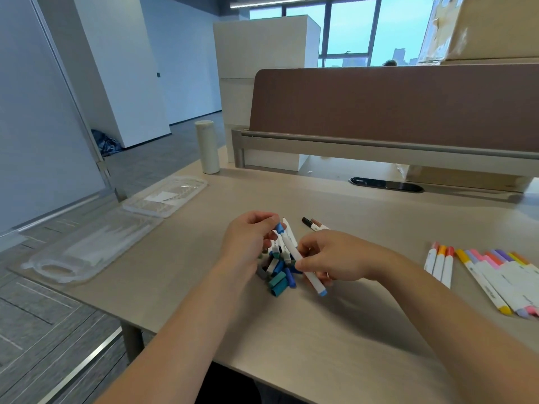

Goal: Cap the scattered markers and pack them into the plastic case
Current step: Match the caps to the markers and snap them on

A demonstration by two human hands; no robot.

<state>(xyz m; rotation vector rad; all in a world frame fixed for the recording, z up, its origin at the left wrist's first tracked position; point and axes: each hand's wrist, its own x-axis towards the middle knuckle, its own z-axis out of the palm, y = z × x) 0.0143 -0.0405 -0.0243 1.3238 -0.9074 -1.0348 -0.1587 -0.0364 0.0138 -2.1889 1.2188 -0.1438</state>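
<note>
Far left of the pile of blue and teal markers, the clear plastic case lies open and flat on the desk. Your left hand sits at the pile's left edge, its thumb and curled fingers pinching a blue cap. Just right of the pile, your right hand grips a white marker by its barrel, with the marker's upper end just beside that cap. Well right of the pile, capped markers lie in a row.

Left hand, right hand: fingers curled.
</note>
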